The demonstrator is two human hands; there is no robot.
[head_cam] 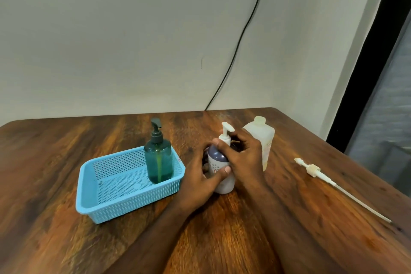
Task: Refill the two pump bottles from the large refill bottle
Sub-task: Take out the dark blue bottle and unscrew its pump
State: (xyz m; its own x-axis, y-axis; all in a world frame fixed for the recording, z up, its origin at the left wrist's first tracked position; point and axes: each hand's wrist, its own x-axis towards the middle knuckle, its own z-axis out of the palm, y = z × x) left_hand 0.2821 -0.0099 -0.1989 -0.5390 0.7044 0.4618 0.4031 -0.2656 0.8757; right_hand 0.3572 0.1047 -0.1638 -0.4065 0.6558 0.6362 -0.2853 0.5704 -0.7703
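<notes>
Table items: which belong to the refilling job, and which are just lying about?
In the job:
white pump bottle, gripped by left hand and right hand
green pump bottle
large refill bottle
loose pump with tube

Lying about:
blue basket
black cable
</notes>
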